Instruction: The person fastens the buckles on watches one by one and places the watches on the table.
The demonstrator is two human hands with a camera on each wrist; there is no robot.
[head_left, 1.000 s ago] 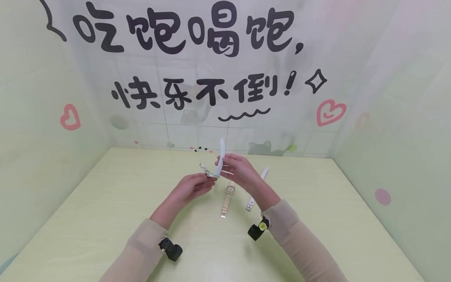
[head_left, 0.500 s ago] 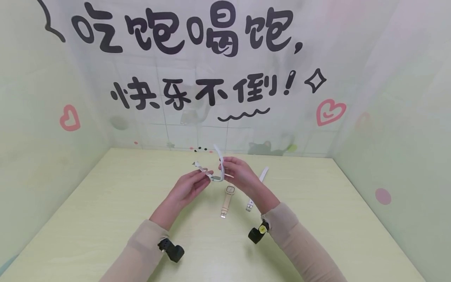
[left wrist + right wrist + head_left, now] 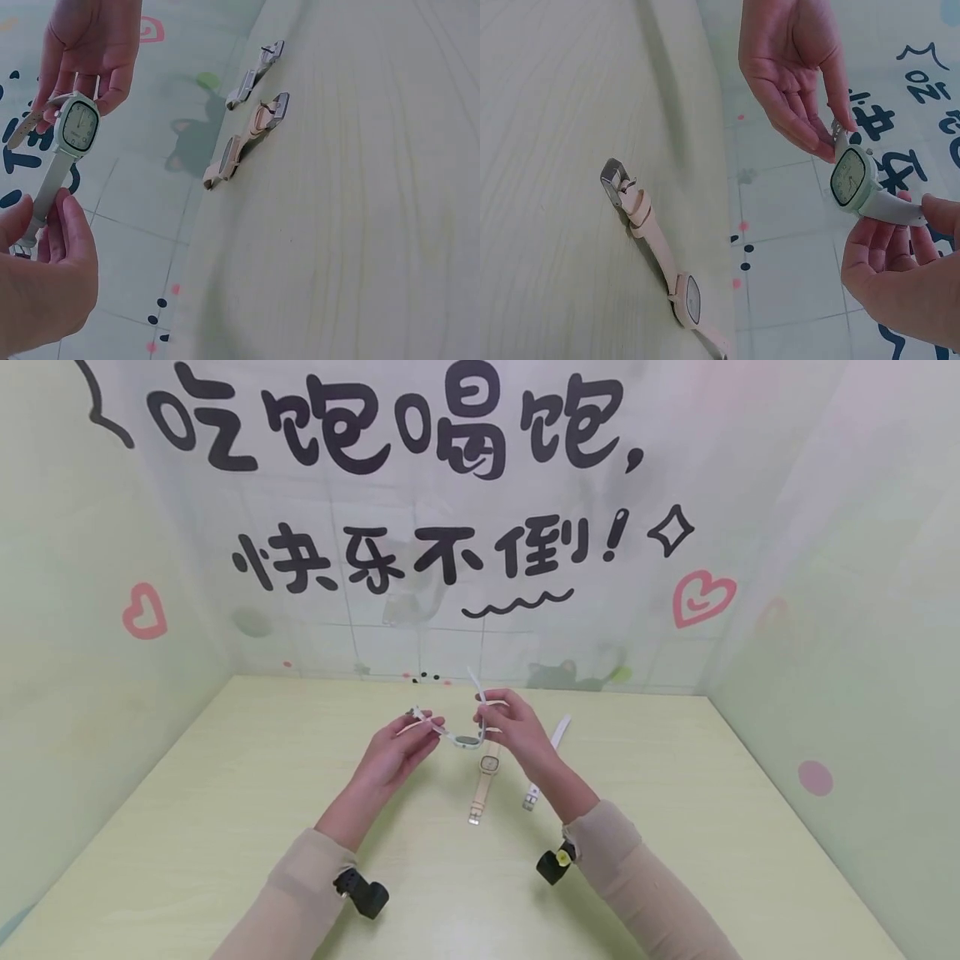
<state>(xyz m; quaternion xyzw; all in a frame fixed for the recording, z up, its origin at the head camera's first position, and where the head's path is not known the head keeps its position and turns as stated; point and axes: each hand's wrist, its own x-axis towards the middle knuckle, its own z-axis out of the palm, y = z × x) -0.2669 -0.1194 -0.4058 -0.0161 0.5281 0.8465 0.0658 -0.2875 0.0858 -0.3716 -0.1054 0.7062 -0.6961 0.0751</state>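
Both hands hold a pale mint-white wristwatch (image 3: 467,742) in the air above the table. My left hand (image 3: 393,756) pinches its buckle-end strap between thumb and fingers. The longer strap is gripped by my right hand (image 3: 521,731), with its tip sticking up past the fingers. In the left wrist view the rounded-square watch dial (image 3: 79,126) shows between the two hands. Below them a beige wristwatch (image 3: 489,765) lies on the table, buckle toward me. A white wristwatch (image 3: 532,797) lies to its right, partly covered by my right forearm.
The pale wooden table (image 3: 420,877) runs back to a printed wall sheet (image 3: 300,635) with dark lettering. Similar sheets rise at the left and right sides. A black camera is strapped to each wrist.
The watch has tilted, its dial shifting slightly right and down and its straps spreading apart. My left fingers have shifted from beside the dial to farther along the buckle-end strap.
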